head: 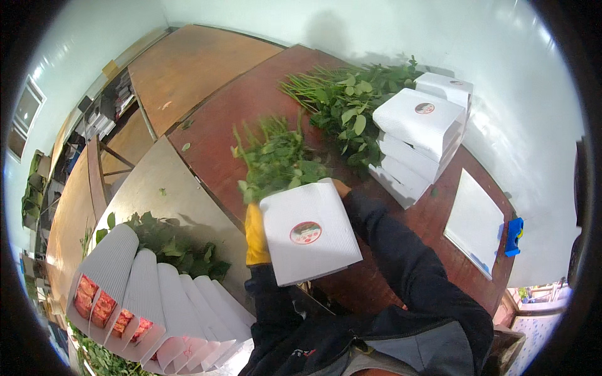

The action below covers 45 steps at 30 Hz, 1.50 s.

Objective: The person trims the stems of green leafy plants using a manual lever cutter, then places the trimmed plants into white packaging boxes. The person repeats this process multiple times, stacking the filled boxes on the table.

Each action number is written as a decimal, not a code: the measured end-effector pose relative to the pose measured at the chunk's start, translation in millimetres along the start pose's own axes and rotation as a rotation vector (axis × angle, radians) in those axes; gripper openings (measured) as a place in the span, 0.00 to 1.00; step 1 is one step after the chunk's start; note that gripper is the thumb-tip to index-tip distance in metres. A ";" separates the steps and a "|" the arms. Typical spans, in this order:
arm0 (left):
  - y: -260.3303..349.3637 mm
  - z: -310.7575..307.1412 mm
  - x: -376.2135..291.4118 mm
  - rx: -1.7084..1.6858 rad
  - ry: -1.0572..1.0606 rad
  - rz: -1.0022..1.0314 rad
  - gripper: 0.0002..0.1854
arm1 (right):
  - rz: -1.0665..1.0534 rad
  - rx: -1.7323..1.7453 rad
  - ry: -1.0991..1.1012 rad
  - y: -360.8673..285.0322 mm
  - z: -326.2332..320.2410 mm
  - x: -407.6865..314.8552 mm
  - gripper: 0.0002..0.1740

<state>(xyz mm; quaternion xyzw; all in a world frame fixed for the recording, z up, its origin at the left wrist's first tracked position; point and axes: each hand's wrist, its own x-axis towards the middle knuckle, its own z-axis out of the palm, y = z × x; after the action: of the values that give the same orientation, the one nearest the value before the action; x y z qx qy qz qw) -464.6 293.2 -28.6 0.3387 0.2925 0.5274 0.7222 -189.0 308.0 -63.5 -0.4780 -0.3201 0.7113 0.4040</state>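
Note:
Between my hands is a bouquet wrapped in white corrugated cardboard, with a round printed sticker on its upper face. Green leafy stems stick out of its far end, slightly blurred. My left hand, in a yellow glove, grips the wrap's left side. At the far right corner my right hand holds the wrap; most of its fingers are hidden behind the cardboard. The flower heads of this bouquet are out of sight. Beneath it lies a reddish-brown table.
Wrapped bouquets are stacked at the right, their leafy stems pointing left. More wrapped rose bouquets lie in a row at lower left on a pale table. A white board and a blue tape dispenser sit near the right edge.

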 end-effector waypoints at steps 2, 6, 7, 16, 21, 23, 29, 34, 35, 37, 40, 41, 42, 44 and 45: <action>19.6 3.8 -12.7 0.071 -0.021 -0.072 0.24 | -0.094 -0.203 -0.084 -17.6 19.1 -4.3 0.17; 51.7 23.0 -41.1 0.102 -0.090 -0.049 0.25 | -0.446 -0.569 -0.035 -51.2 52.4 -35.7 0.20; 60.3 31.4 -46.4 0.109 -0.115 -0.031 0.25 | -0.437 -0.386 -0.073 -59.6 60.3 -46.7 0.21; 99.1 174.4 -77.9 0.217 -0.581 0.078 0.25 | -0.917 -0.242 0.163 -67.5 45.2 -258.5 0.26; 51.7 280.3 -104.3 0.794 -1.052 0.176 0.28 | -0.998 0.091 0.380 9.7 24.4 -378.7 0.27; 12.8 325.3 -119.7 0.855 -1.298 0.002 0.31 | -0.937 -0.219 0.745 63.9 23.5 -429.8 0.24; -144.4 392.1 -234.6 0.489 -1.463 -1.016 0.26 | -1.345 0.768 0.788 228.2 52.3 -519.7 0.30; -220.7 426.7 -223.0 0.688 -2.285 0.272 0.21 | -1.139 0.759 1.375 265.6 64.5 -494.4 0.31; -229.5 432.0 -212.8 0.656 -2.340 0.643 0.22 | -1.099 0.747 1.459 263.9 63.7 -486.7 0.30; -243.4 427.3 -201.8 0.511 -2.394 0.912 0.25 | -1.085 0.758 1.492 269.1 69.3 -472.9 0.29; -253.6 428.9 -200.5 0.742 -2.607 0.703 0.28 | -1.080 0.959 1.464 290.5 77.4 -454.2 0.26; -257.4 429.2 -205.2 0.745 -2.659 0.663 0.30 | -1.143 0.960 1.441 302.5 77.5 -448.7 0.25; -260.6 430.6 -210.8 0.768 -2.686 0.678 0.30 | -0.970 0.940 1.514 315.8 76.3 -443.4 0.24; -264.7 433.9 -222.4 0.828 -2.684 0.884 0.30 | -0.735 0.746 1.612 341.6 69.6 -441.6 0.25; -265.3 439.8 -224.2 0.634 -2.683 0.993 0.30 | -0.580 0.585 1.698 350.0 66.3 -444.0 0.26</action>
<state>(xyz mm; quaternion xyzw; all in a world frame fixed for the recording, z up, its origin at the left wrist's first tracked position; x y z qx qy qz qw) -33.3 -58.3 38.0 0.7698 -0.6275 -0.0725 0.0920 -249.1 -251.6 -148.6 -0.6174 0.1663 0.0488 0.7673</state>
